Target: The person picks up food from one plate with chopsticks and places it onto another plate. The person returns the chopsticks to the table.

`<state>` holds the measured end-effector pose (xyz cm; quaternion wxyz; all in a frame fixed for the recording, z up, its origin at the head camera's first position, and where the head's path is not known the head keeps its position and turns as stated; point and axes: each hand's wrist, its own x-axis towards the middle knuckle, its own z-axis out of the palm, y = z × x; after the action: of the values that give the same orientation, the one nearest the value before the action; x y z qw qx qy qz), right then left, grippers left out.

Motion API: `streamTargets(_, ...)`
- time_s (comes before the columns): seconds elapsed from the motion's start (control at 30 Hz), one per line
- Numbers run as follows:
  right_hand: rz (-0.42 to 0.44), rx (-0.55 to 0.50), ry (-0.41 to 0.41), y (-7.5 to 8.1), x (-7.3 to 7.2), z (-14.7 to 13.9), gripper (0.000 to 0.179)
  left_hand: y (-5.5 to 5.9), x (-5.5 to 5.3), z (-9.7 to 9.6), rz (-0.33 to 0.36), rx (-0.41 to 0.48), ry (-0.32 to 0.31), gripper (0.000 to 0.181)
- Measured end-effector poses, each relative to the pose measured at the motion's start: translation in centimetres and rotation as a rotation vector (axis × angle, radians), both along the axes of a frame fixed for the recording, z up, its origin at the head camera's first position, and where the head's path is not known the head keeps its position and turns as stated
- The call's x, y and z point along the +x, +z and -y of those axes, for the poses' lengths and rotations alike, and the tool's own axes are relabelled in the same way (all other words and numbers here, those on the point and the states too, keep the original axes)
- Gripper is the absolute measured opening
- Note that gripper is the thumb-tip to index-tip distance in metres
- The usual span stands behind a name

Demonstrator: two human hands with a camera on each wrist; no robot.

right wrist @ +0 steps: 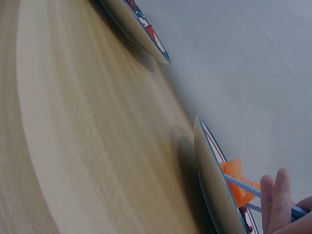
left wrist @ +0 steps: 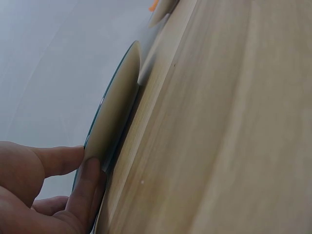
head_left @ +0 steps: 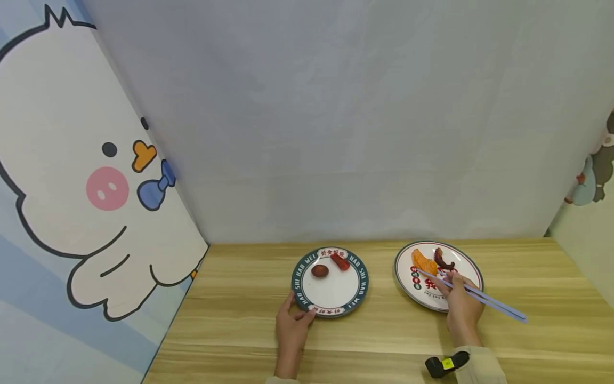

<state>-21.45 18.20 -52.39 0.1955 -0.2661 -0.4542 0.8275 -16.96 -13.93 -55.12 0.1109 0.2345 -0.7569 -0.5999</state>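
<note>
My left hand [head_left: 291,326] holds the near left rim of a plate with a dark green border [head_left: 331,298], its thumb and fingers at the edge. On that plate lie a brown oval food piece [head_left: 320,271] and a red food piece [head_left: 340,261]. In the right hand [head_left: 464,305] is a pair of light blue chopsticks [head_left: 499,305]. Their tips are at an orange food piece [head_left: 424,263] on the right plate [head_left: 408,285]; whether they grip it cannot be told. Beside it lies a dark red, curled food piece [head_left: 443,259]. In the left wrist view, fingers [left wrist: 90,178] touch the plate's underside.
Both plates stand on a wood-grain table [head_left: 230,314], with a strip of tabletop between them. A grey-white backdrop [head_left: 336,133] rises behind the table. A cartoon-printed panel [head_left: 96,224] stands at the left. A black device [head_left: 447,364] is strapped to the right wrist.
</note>
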Motion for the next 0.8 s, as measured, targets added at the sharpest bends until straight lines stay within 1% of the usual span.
streamTargets(0.13, 0.011, -0.003, 0.002, -0.15, -0.04, -0.15, 0.021, -0.06, -0.01, 0.0, 0.0, 0.015, 0.002, 0.077)
streamTargets(0.27, 0.04, 0.035, 0.018, -0.25, -0.05, -0.29, 0.019, -0.11, -0.02, -0.03, 0.002, 0.02, 0.004, 0.077)
streamTargets(0.37, 0.062, 0.063, 0.027, -0.21, -0.02, -0.34, 0.021, -0.15, -0.03, -0.01, 0.003, 0.021, 0.005, 0.077)
streamTargets(0.47, 0.076, 0.069, 0.022, -0.08, 0.08, -0.37, 0.022, -0.2, -0.06, 0.03, 0.001, 0.023, 0.002, 0.078)
streamTargets(0.67, 0.065, 0.061, 0.014, 0.19, 0.55, -0.52, 0.025, -0.16, -0.08, 0.07, -0.009, 0.023, -0.007, 0.078)
streamTargets(0.8, 0.042, 0.046, 0.009, 0.39, 0.81, -0.57, 0.029, -0.19, -0.09, 0.08, -0.006, 0.018, -0.006, 0.079)
